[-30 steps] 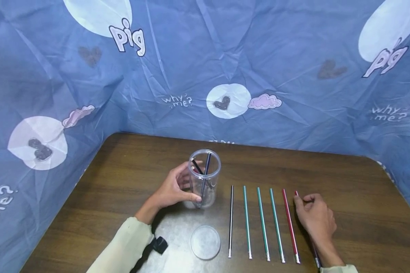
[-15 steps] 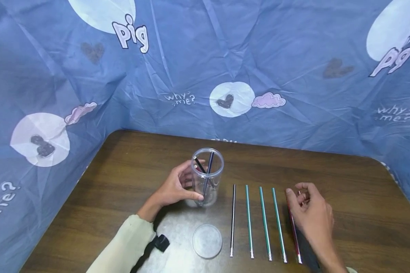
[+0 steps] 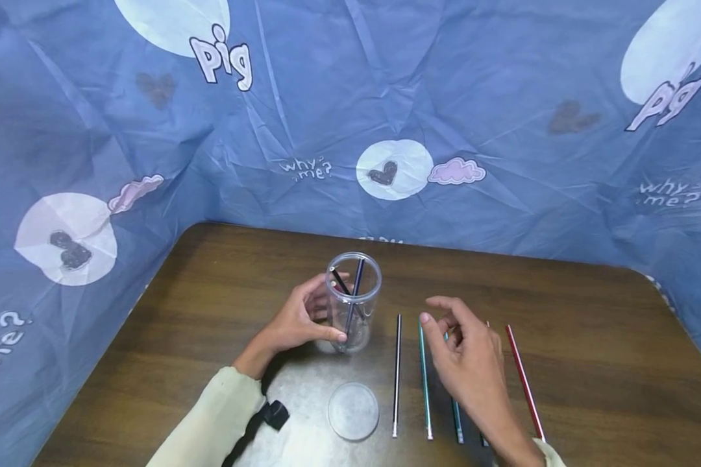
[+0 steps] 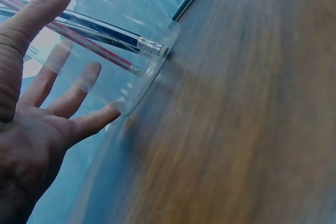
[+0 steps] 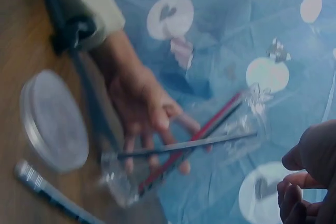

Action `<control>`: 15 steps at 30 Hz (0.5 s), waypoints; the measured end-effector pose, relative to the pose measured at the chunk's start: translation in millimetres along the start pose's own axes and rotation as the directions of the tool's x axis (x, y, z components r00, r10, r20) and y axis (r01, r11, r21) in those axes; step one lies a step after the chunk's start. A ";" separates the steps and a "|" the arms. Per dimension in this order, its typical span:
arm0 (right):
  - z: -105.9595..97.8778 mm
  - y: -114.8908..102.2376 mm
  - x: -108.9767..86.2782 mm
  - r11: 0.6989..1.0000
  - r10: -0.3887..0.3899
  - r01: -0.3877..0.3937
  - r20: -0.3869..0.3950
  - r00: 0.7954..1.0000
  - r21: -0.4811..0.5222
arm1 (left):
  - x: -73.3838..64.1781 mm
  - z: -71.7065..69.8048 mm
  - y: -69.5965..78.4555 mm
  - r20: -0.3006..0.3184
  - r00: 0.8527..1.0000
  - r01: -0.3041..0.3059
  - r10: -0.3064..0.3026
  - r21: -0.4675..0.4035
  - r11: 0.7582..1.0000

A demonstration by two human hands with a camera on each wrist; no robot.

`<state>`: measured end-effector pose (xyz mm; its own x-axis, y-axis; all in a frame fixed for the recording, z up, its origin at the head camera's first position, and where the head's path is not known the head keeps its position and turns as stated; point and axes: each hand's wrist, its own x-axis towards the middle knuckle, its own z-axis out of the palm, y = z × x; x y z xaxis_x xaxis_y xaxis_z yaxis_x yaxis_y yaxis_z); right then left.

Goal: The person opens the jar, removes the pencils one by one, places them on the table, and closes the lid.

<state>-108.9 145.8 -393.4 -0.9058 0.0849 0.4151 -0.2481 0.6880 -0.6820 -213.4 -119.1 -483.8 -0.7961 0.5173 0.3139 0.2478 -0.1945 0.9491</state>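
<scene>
My left hand (image 3: 304, 321) holds a clear plastic jar (image 3: 359, 340) upright on the table, thumb in front and fingers behind. Inside lean a few pencils; a dark blue pencil (image 4: 113, 30) and a red pencil (image 4: 107, 56) show in the left wrist view. My right hand (image 3: 473, 357) hovers over the row of pencils, fingers loosely bent, with nothing seen between them. Below it lie teal pencils (image 3: 425, 389), partly hidden. A black pencil (image 3: 396, 383) lies left of them, and another red pencil (image 3: 524, 376) lies to the right of the hand.
A round clear lid (image 3: 353, 412) lies on the brown wooden table (image 3: 257, 259), in front of the jar. A black strap camera (image 3: 276, 415) sits at the left wrist. Blue printed cloth (image 3: 304, 104) hangs behind and at the sides of the table.
My right hand has moved left from the red pencils to above the teal ones, uncovering the rightmost red pencil. My left hand and the jar stay in place.
</scene>
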 end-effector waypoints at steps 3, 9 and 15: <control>4.7 -13.9 3.3 0.998 -0.003 0.002 0.015 1.000 0.064 | 1.0 -1.0 -0.2 0.007 1.000 0.000 0.000 0.004 1.000; 12.0 -43.2 10.2 0.974 0.021 -0.052 0.143 0.990 0.219 | 2.3 -1.8 -0.7 0.015 1.000 -0.007 0.007 -0.002 1.000; 22.9 -61.7 12.1 0.947 0.036 -0.125 0.289 0.957 0.297 | -0.3 -3.0 -0.5 0.011 1.000 -0.011 0.011 -0.001 1.000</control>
<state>-112.5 87.9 -360.1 -0.9746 -0.1023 0.1992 -0.2239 0.4271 -0.8760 -215.0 -121.6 -484.4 -0.7871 0.5244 0.3249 0.2563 -0.2011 0.9455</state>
